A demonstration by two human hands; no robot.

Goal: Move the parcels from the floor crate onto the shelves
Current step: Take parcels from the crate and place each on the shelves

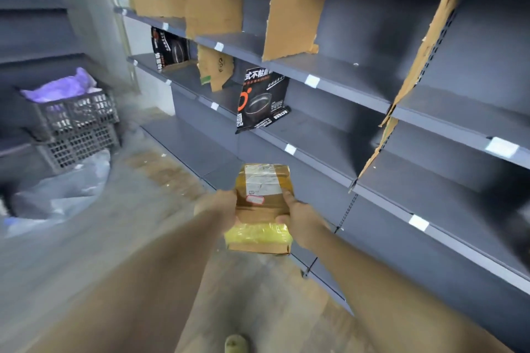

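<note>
Risk 1: drop. The small brown cardboard parcel with a white label and a yellow tape band [262, 209] is in mid-air over the floor, in front of the lower levels of the grey metal shelves [329, 140] and not yet on any of them. It's held only by its side edges, and the tape looks slick, so a slack squeeze could let it slide out.

Risk 2: snag. Ragged brown cardboard dividers [289, 14] and a black printed pan box [262, 97] stand in the bays, and a careless push could tip them.

The left hand [215, 206] grips the parcel's left edge, fingers [229, 199] curled round it. The right hand [302, 221] grips the right edge with the thumb on the top face; its other fingers are mostly hidden.

The dark plastic lattice crate [77, 123] is well apart, far left.
</note>
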